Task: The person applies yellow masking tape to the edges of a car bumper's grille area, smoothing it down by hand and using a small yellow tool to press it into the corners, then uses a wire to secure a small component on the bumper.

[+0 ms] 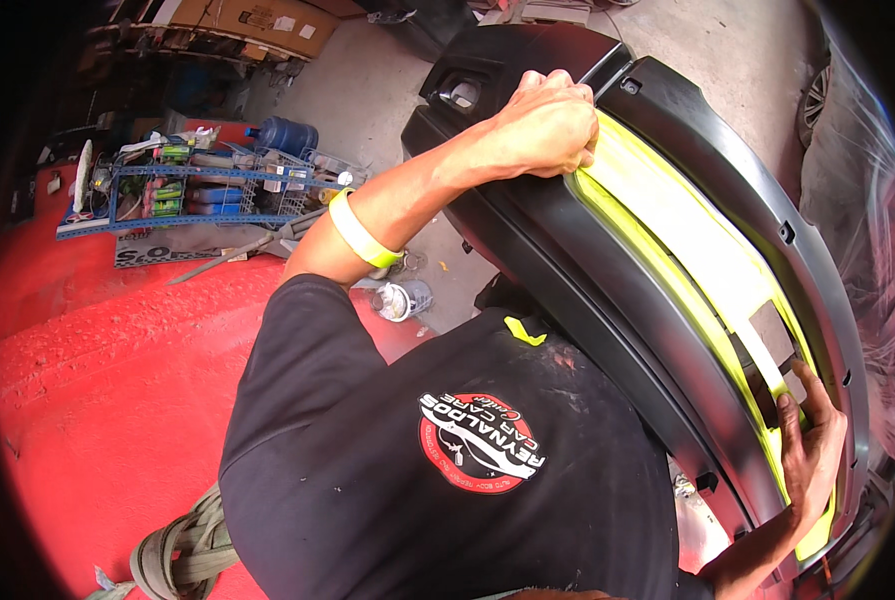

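A large black bumper cover (607, 270) stretches from the top centre to the lower right. Bright yellow-green masking tape (682, 210) covers the long recess along it, with a dark gap near the right end crossed by a narrow tape strip (760, 357). My left hand (547, 125) is closed at the far end of the tape, its fingertips curled onto the edge and partly hidden. At the near end, my right hand (815, 432) pinches the lower end of the narrow strip between thumb and fingers. Another tape band (360, 230) circles my left forearm.
A blue wire rack (222, 190) with supplies and a blue water jug (287, 135) stand at the left. Below them spreads a red panel (97, 400) with bundled straps (187, 540). A white bucket (402, 300) sits on the floor. Clear plastic sheeting (862, 230) hangs at the right.
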`<act>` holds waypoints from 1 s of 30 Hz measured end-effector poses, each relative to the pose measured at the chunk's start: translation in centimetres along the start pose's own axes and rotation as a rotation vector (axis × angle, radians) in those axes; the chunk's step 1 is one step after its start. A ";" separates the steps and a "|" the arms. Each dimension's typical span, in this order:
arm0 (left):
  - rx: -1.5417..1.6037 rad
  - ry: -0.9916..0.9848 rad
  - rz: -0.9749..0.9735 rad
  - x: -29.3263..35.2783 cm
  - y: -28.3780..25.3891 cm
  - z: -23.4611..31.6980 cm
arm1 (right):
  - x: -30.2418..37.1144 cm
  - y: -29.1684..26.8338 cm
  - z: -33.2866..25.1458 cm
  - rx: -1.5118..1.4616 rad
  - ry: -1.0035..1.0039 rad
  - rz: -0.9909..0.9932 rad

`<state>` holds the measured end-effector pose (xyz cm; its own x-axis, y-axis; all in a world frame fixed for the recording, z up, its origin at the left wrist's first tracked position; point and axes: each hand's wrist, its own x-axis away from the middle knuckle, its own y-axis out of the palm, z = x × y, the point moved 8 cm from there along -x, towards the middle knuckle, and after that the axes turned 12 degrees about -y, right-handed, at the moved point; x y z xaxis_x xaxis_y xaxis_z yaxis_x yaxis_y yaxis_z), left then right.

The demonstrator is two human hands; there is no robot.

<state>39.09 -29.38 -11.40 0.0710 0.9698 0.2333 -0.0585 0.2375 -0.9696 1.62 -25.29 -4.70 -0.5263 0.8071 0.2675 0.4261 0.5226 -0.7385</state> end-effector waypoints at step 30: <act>0.343 -0.059 0.286 2.7 -6.7 -0.3 | 0.3 1.6 1.6 0.040 0.055 0.036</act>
<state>39.98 -28.37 -4.33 -0.0521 0.9983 -0.0271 -0.3953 -0.0455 -0.9174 1.00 -24.61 -6.80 -0.4693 0.8399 0.2727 0.4141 0.4821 -0.7721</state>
